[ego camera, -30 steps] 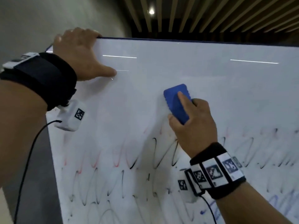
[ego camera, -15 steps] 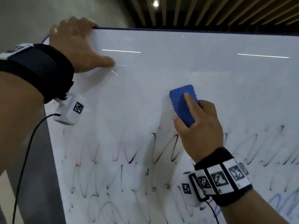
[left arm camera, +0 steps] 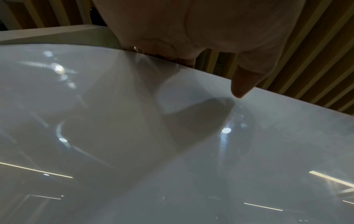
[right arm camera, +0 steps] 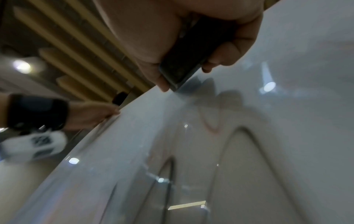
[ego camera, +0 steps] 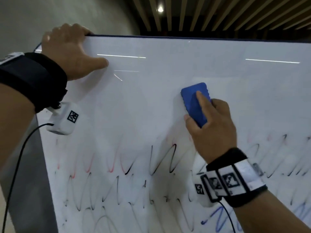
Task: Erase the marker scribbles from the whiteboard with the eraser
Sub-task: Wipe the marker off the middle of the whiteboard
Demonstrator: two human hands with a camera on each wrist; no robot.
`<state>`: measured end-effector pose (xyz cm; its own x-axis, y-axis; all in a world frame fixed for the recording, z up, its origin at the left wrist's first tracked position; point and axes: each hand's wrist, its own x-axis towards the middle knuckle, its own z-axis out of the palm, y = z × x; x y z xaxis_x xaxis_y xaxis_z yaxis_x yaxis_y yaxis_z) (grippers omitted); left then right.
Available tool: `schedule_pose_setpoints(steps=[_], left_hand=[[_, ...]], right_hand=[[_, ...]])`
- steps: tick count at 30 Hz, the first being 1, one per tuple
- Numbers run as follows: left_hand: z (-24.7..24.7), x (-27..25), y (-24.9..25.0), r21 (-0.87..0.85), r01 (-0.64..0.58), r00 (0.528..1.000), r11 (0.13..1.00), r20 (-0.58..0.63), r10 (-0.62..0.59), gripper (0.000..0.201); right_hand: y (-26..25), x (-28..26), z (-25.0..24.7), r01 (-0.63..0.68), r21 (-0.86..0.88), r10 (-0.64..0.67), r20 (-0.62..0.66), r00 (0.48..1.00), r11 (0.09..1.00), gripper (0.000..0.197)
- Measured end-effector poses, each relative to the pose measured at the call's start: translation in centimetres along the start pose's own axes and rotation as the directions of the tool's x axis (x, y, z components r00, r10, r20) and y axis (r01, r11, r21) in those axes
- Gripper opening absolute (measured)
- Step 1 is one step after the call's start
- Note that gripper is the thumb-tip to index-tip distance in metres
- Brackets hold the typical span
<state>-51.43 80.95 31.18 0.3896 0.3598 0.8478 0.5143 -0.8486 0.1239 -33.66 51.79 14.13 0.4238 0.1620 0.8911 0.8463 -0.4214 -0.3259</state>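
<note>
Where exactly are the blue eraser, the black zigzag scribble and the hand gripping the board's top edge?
blue eraser (ego camera: 193, 96): head view, its upper back.
black zigzag scribble (ego camera: 174, 148): head view, top of a stroke.
left hand (ego camera: 67, 51): head view, back of the hand.

Blue eraser (ego camera: 195, 103); white whiteboard (ego camera: 168, 64); black, red, blue scribbles (ego camera: 161, 158).

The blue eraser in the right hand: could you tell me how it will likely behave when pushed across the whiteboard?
The blue eraser probably glides easily: the whiteboard looks glossy. It seems light and stiff; the right hand pinches its sides.
</note>
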Motion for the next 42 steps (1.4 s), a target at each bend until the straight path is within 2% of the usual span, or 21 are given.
schedule_pose_setpoints(steps=[3,5,7,11,13,15,16,18,21,22,23,25,27,29,30,33,35,37,39,41,42], left_hand=[[0.1,0.3,0.1,-0.006,0.002,1.000,1.000,-0.014,-0.002,0.080],[0.1,0.4,0.0,0.001,0.001,1.000,1.000,-0.014,-0.001,0.079],[0.1,0.2,0.1,-0.014,0.010,1.000,1.000,-0.008,-0.010,0.080],[0.0,-0.3,0.5,-0.056,0.065,0.998,0.996,-0.015,-0.066,0.091],[-0.1,-0.7,0.7,-0.070,0.082,0.996,0.994,-0.020,-0.083,0.094],[-0.3,-1.0,0.9,-0.082,0.097,0.995,0.992,-0.011,-0.098,0.095],[-0.4,-1.0,1.0,-0.090,0.102,0.995,0.991,-0.006,-0.103,0.095],[-0.5,-1.0,1.1,-0.090,0.107,0.994,0.990,0.001,-0.108,0.091],[-0.7,-0.6,1.0,-0.075,0.106,0.994,0.992,0.007,-0.105,0.084],[-0.7,-0.6,0.9,-0.080,0.111,0.994,0.991,0.010,-0.111,0.083],[-0.7,-0.6,0.9,-0.084,0.119,0.993,0.989,0.010,-0.119,0.083],[-0.8,-0.7,0.9,-0.082,0.121,0.993,0.989,0.011,-0.121,0.083],[-0.8,-0.7,1.1,-0.062,0.111,0.994,0.992,0.018,-0.110,0.083],[-1.2,-0.5,1.8,-0.021,0.110,0.994,0.994,0.030,-0.109,0.086],[-1.4,-0.4,2.2,0.005,0.117,0.992,0.993,0.045,-0.117,0.090],[-2.0,-0.3,4.7,0.089,0.071,0.990,0.993,0.112,-0.081,0.100],[-2.0,-0.5,7.4,0.104,-0.013,0.986,0.995,0.167,-0.004,0.103],[-1.7,-0.7,10.3,0.083,-0.079,0.975,0.993,0.213,0.060,0.105],[-1.1,-1.0,12.6,0.066,-0.113,0.970,0.991,0.224,0.096,0.106],[-0.6,-1.3,14.0,0.071,-0.128,0.976,0.989,0.186,0.113,0.102],[-0.4,-1.4,14.2,0.081,-0.125,0.980,0.989,0.164,0.111,0.101]], right_hand=[[-1.8,-5.9,2.3,0.127,-0.002,-0.125,0.173,0.977,0.992,0.062],[-2.4,-10.2,3.5,0.260,-0.002,-0.243,0.353,0.904,0.966,0.060],[-1.8,-9.5,3.2,0.277,0.018,-0.260,0.410,0.874,0.961,0.058],[-0.1,0.6,-0.6,0.128,-0.006,-0.128,0.002,0.992,0.992,0.059],[0.4,4.4,-2.4,0.057,0.029,-0.056,-0.032,0.998,0.998,0.063],[0.1,3.6,-2.4,0.041,-0.003,-0.041,-0.016,0.999,0.999,0.067],[-0.4,1.4,-1.6,0.059,-0.006,-0.059,0.021,0.998,0.998,0.067],[-1.6,-5.2,0.9,0.101,0.041,-0.107,0.236,0.966,0.994,0.067],[-2.3,-12.9,3.6,0.218,0.047,-0.213,0.496,0.842,0.975,0.064],[-1.8,-12.8,3.6,0.209,0.052,-0.206,0.496,0.843,0.977,0.062],[-1.2,-11.4,3.1,0.184,0.050,-0.186,0.441,0.878,0.982,0.060],[0.9,-7.2,1.3,0.111,0.046,-0.118,0.218,0.969,0.993,0.059],[2.8,-3.6,-0.8,0.026,0.054,-0.028,0.039,0.999,0.998,0.060],[2.8,-3.5,-1.2,-0.023,0.052,0.019,0.070,0.997,0.998,0.065],[2.0,-4.9,-0.8,-0.015,0.044,0.008,0.151,0.989,0.999,0.066],[0.0,-11.8,1.7,0.097,0.022,-0.097,0.427,0.899,0.995,0.071],[0.2,-13.3,2.3,0.135,0.019,-0.127,0.487,0.864,0.991,0.075],[1.3,-10.6,1.4,0.111,0.011,-0.107,0.389,0.915,0.994,0.070],[2.6,-6.5,-0.4,0.056,0.000,-0.055,0.205,0.977,0.998,0.070],[3.6,-3.6,-1.7,0.010,-0.015,-0.008,0.093,0.996,1.000,0.073],[3.6,-3.4,-1.9,-0.005,-0.024,0.007,0.110,0.994,1.000,0.075]])
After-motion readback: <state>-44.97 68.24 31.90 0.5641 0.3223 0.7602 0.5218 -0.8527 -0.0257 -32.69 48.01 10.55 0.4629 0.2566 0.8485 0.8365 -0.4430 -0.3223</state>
